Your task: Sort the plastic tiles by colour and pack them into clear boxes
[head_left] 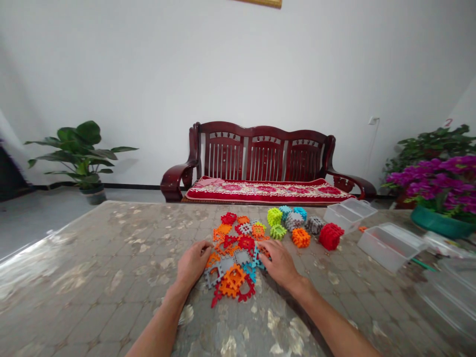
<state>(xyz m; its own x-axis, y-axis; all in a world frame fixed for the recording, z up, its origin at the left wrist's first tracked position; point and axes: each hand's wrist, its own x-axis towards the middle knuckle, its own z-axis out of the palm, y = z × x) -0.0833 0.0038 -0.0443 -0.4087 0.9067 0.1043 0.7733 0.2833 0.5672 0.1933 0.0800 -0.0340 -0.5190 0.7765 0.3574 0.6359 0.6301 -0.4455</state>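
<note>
head view: left hand [193, 263] and right hand [278, 265] lie narrow, fingers together, at opposite edges of a loose pile of interlocking plastic tiles [234, 263] on a mottled tabletop [111, 258]; any grip cannot be confirmed. assembled tile blocks [297, 223] sit just beyond.

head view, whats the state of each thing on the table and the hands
left hand, fingers curled at the tile heap's left edge
right hand, open, fingers on the tiles
loose plastic tiles, jumbled flat heap
red tile cube, assembled
orange tile cube, assembled
clear plastic box, upright, lid unclear
</note>
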